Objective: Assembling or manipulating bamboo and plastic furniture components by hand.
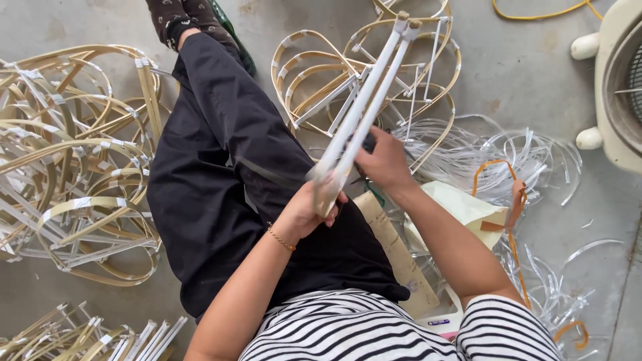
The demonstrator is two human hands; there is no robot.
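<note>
White-wrapped bamboo sticks [364,100] clenched at their near end in left hand [309,210], right hand [382,160] grasping just above; binding step apparently underway, steady grip needed.

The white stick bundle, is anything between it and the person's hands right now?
Nothing visible. The left hand grips the lower end of the white stick bundle directly, and the right hand holds it from the side a little higher up. What the right fingers pinch against it is hidden.

Bamboo frames [73,160] lie left of the legs [221,167], plastic strips [508,160] right.
</note>
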